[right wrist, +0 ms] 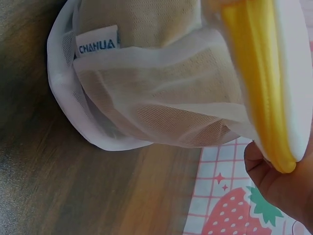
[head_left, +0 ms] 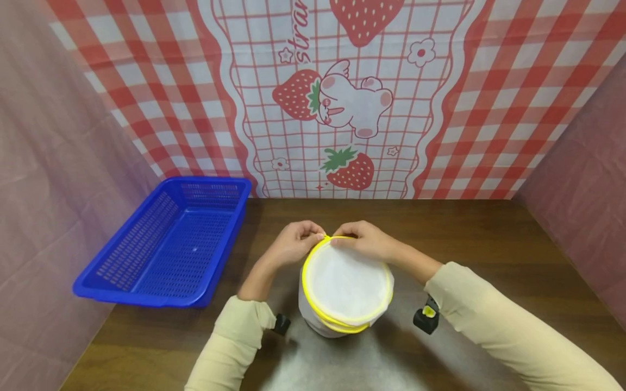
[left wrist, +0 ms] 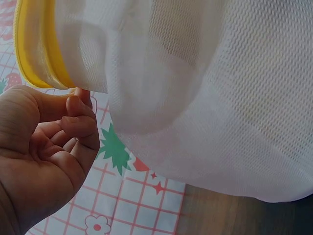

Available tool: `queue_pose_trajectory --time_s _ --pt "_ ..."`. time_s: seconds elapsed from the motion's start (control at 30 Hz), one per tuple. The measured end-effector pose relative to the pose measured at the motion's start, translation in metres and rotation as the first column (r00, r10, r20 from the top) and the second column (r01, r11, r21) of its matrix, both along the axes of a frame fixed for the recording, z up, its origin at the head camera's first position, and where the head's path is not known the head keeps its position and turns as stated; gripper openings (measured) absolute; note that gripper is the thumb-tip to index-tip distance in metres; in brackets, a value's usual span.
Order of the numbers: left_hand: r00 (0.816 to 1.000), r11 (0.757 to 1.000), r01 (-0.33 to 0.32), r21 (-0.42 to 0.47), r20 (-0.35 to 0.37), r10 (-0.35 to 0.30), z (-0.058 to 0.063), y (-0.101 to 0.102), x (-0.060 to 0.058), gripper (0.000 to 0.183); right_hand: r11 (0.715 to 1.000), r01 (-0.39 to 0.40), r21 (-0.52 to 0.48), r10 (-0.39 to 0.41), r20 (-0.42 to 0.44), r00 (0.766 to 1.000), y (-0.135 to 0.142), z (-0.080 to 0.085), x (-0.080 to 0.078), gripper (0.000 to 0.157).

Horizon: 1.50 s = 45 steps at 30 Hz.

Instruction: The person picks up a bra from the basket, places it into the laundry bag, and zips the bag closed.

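A white mesh laundry bag (head_left: 349,282) with a yellow zipper round its top stands upright in front of me, its round lid facing up. At the bag's far edge my left hand (head_left: 292,243) pinches the zipper; the left wrist view shows the thumb and fingertips right at the yellow band (left wrist: 58,58). Close beside it, my right hand (head_left: 370,243) grips the rim, thumb on the lid and fingers behind. In the right wrist view a cloth label (right wrist: 98,41) reading CHAHUA sits on the bag's side, and part of the right hand is hidden behind the zipper band.
A blue plastic basket (head_left: 230,244) with slotted walls stands on the wooden table (head_left: 469,244) to the left. Behind the table hangs a red and white checked cloth (head_left: 176,81) with strawberry prints. Pinkish cloth walls close off both sides.
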<state>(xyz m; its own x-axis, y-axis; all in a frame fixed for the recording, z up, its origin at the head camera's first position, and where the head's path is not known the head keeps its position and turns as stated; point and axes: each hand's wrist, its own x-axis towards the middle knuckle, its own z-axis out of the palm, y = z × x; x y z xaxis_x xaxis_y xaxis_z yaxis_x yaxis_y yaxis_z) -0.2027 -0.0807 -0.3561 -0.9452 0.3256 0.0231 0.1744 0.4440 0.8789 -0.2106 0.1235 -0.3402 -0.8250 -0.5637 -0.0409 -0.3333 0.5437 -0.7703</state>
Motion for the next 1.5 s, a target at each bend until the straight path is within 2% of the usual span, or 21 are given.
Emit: queue_pose_trajectory --time_s 0.23,0.4,0.77,1.07,1.27,1.5 --pt "1.0 1.0 0.019 -0.012 0.011 -0.019 -0.0003 0.003 -0.0004 0.019 0.999 -0.04 0.028 0.04 -0.007 0.999 -0.0023 0.0028 0.0005 0.03" --pt "0.999 1.0 0.002 -0.002 0.034 -0.002 -0.0003 0.0033 -0.0002 0.018 0.999 -0.028 0.017 0.028 -0.018 0.999 -0.0023 0.001 0.0 0.028" --pt "1.0 1.0 0.006 0.009 0.008 -0.006 -0.0015 -0.0001 0.0001 0.018 1.0 0.017 0.025 -0.015 -0.062 0.998 -0.0034 0.0015 0.0045 0.028" --pt "1.0 1.0 0.001 -0.001 0.008 -0.001 -0.0036 -0.0005 0.0004 0.017 0.999 0.014 0.032 -0.013 -0.032 0.999 -0.0013 -0.0008 0.0036 0.029" --pt "1.0 1.0 0.016 0.001 0.014 -0.016 -0.0019 0.0008 -0.0001 0.018 1.0 -0.021 0.01 0.021 0.01 1.0 -0.0024 0.0004 0.0029 0.029" --pt "1.0 1.0 0.019 -0.002 0.02 -0.019 -0.0005 0.0012 0.0 0.018 0.999 -0.025 0.023 0.026 -0.012 1.0 -0.0031 0.0015 0.0021 0.029"
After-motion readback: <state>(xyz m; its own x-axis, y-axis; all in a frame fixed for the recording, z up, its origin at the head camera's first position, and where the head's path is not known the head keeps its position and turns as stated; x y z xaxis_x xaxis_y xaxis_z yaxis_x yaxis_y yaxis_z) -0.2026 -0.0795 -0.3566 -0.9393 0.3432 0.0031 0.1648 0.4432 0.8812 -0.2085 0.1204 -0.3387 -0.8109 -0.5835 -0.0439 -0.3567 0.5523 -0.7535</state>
